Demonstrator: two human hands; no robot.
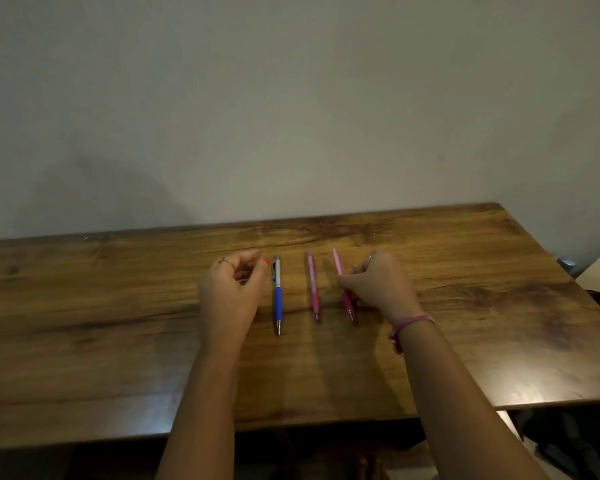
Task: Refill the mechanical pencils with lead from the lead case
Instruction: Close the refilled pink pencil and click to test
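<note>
1. Head view, step in hand: three mechanical pencils lie side by side on the wooden table (118,323), tips toward the person. From left to right they are the blue pencil (278,299), the middle pink pencil (313,289) and the right pink pencil (343,285). This reads as the start of a refill on the right pink pencil, or the close of one; the frame does not settle which.

2. Head view, lead case: no case is plainly visible. A small orange-red item (266,261) shows at the left hand's fingertips. It may be the case or its cap; it is too small and blurred to confirm.

3. Head view, left hand (234,285): fingers curled, just left of the blue pencil and apparently not touching it. They seem to pinch the orange-red item; the contact itself is hidden.

4. Head view, right hand (378,285): fingers curled, closed around the mid-barrel of the right pink pencil. A pink wristband (409,323) sits on the wrist.

5. Next move, as a judgement: lift the held pencil, pull off its end cap and bring the lead supply to the open end. Thin leads snap easily, so feed them straight.
</note>
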